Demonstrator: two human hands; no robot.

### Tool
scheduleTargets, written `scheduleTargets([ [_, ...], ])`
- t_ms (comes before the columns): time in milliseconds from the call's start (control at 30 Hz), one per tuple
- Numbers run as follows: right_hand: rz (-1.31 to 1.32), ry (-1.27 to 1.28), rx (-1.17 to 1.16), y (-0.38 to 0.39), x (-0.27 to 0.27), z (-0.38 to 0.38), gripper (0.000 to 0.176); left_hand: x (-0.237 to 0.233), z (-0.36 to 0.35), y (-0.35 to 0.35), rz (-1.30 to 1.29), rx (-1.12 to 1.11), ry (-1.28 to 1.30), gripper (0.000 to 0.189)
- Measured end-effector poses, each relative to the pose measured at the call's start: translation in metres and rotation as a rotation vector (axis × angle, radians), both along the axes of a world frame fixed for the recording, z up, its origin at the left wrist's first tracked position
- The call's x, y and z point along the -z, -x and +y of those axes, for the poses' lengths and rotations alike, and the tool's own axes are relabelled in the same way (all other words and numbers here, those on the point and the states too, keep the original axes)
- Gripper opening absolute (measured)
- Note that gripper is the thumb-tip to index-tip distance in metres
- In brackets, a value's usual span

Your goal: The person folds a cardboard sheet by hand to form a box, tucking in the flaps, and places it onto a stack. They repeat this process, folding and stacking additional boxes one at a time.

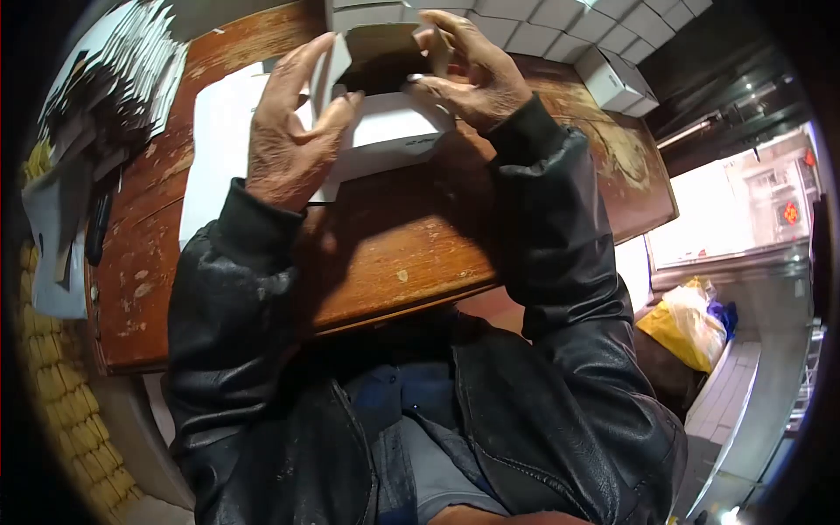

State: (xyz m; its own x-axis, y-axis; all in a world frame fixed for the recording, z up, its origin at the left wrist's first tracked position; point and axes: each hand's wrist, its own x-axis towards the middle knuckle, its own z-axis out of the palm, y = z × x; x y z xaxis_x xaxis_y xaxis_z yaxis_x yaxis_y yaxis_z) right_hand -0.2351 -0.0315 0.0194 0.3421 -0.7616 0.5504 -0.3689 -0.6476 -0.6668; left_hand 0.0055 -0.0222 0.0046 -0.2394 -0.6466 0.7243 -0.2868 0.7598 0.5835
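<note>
Between my two hands stands a small white cardboard box (389, 131), its brown inside showing through the open end. My left hand (297, 127) grips the box's left side, with the thumb at the near edge of the opening. On the right side, my right hand (472, 74) holds a flap or side wall between thumb and fingers. Small dark marks show on the front face of the box. White sheets of card (219, 144) lie on the wooden table (411, 258), left of and partly under my left hand.
Stacked white boxes (542, 31) line the far edge, and one more white box (612, 83) sits at the back right. A pile of flat white card (131, 66) is at the far left. Beyond the table's right side lies a yellow bag (682, 328).
</note>
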Motion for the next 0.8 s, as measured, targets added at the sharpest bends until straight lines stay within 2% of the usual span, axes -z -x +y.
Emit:
scheduleTargets([
  [67, 0.013, 0.092, -0.004, 0.004, 0.005, -0.008, 0.077, -0.004, 0.007, 0.001, -0.052, -0.040, -0.037, 0.051],
  [100, 0.109, 0.020, 0.068, 0.001, -0.007, 0.001, 0.074, -0.002, 0.007, 0.003, 0.136, 0.124, -0.261, 0.050],
  [133, 0.041, 0.131, -0.021, 0.002, 0.002, -0.009, 0.072, -0.001, 0.004, 0.004, 0.099, 0.124, -0.226, 0.050],
  [167, 0.138, 0.257, 0.033, 0.000, 0.002, -0.016, 0.067, 0.005, 0.004, 0.002, 0.152, 0.045, -0.382, 0.053],
  [200, 0.110, 0.205, 0.081, -0.004, -0.002, -0.009, 0.058, 0.007, -0.001, 0.000, 0.080, 0.090, -0.213, 0.053],
  [233, 0.079, 0.153, 0.127, -0.008, -0.005, -0.002, 0.051, 0.007, -0.003, -0.005, 0.024, 0.097, -0.185, 0.050],
  [300, 0.160, 0.237, 0.207, -0.022, 0.015, -0.029, 0.040, 0.005, -0.007, -0.013, -0.123, 0.175, -0.053, 0.047],
  [333, 0.151, 0.167, 0.243, -0.026, 0.013, -0.021, 0.038, 0.005, -0.008, -0.014, -0.153, 0.168, -0.013, 0.048],
  [500, 0.220, -0.019, 0.334, -0.024, -0.012, 0.007, 0.024, 0.004, -0.011, -0.016, -0.233, 0.075, 0.004, 0.049],
  [533, 0.292, -0.117, 0.354, -0.031, -0.003, -0.002, 0.025, 0.011, -0.016, -0.022, -0.249, 0.063, -0.002, 0.050],
  [600, 0.262, -0.160, 0.382, -0.036, 0.000, -0.010, 0.029, 0.012, -0.016, -0.024, -0.270, 0.039, -0.001, 0.051],
  [667, 0.141, -0.123, 0.644, -0.059, 0.013, -0.011, 0.032, 0.013, -0.018, -0.028, -0.288, 0.022, 0.001, 0.052],
  [733, 0.121, -0.165, 0.799, -0.082, 0.031, -0.031, 0.034, 0.014, -0.020, -0.031, -0.308, 0.008, 0.002, 0.053],
  [800, 0.200, -0.228, 0.803, -0.096, 0.037, -0.063, 0.034, 0.015, -0.023, -0.035, -0.326, -0.006, -0.002, 0.054],
])
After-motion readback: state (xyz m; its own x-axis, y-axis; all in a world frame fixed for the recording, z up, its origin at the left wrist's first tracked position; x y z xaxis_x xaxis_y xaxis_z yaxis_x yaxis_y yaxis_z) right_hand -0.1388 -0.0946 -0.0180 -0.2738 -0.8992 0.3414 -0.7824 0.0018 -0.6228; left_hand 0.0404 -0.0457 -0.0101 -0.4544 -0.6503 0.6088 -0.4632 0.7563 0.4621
